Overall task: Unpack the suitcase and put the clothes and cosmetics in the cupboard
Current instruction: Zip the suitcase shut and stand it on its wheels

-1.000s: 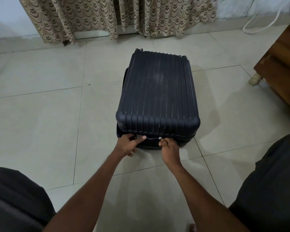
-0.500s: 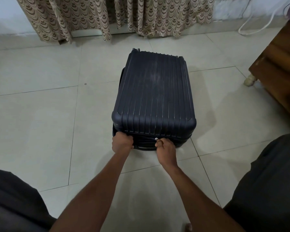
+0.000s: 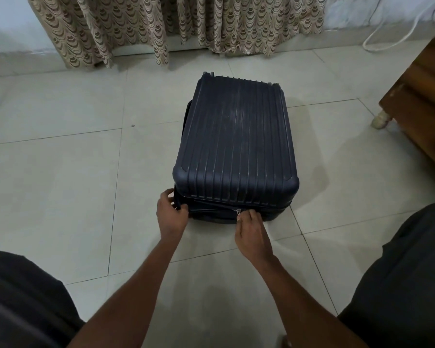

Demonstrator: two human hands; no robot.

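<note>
Suitcase [image 3: 236, 144]: dark navy, hard ribbed shell, lying flat on the pale tiled floor [image 3: 55, 187] in the middle of the view, lid down, wheels at the far end toward the curtain [image 3: 166, 26]. Zip seam runs along the near edge; one silver zip pull [image 3: 237, 211] sits near the middle of that edge. Left hand [image 3: 171, 217]: at the near left corner of the case, fingers curled round the corner at the seam, holding it. Right hand [image 3: 252, 231]: at the near edge, thumb and fingertips pinched together at the zip pull; its grip is closed on that pull. Wooden furniture [image 3: 422, 106]: brown, on a pale rounded foot, at the right edge, well apart from the case. White cable [image 3: 387, 33]: looped on the floor by the far wall, upper right. Dark-clothed knees of the person fill the two lower corners.
</note>
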